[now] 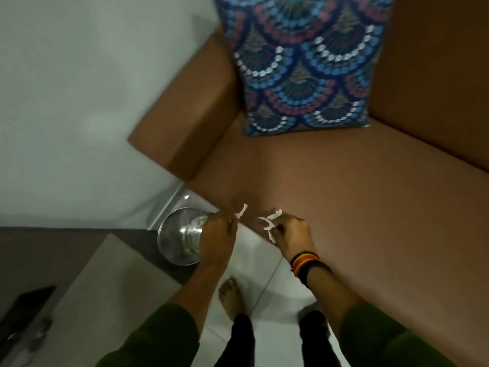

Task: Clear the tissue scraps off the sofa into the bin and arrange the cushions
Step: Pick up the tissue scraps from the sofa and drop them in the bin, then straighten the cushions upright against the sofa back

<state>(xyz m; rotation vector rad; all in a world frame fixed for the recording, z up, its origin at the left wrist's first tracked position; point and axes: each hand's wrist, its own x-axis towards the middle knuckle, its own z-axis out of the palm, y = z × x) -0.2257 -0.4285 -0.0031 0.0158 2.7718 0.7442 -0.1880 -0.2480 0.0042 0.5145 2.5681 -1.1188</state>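
Observation:
My left hand pinches a white tissue scrap and hovers at the right rim of the round metal bin on the floor. My right hand, with coloured bands at the wrist, grips several white tissue scraps just over the front edge of the brown sofa. A blue and pink patterned cushion leans upright in the sofa's back left corner, against the armrest. White tissue shows inside the bin.
A pale low table with a dark object on it stands at the lower left, close to the bin. White wall lies to the left. My bare feet stand on white floor tiles between table and sofa.

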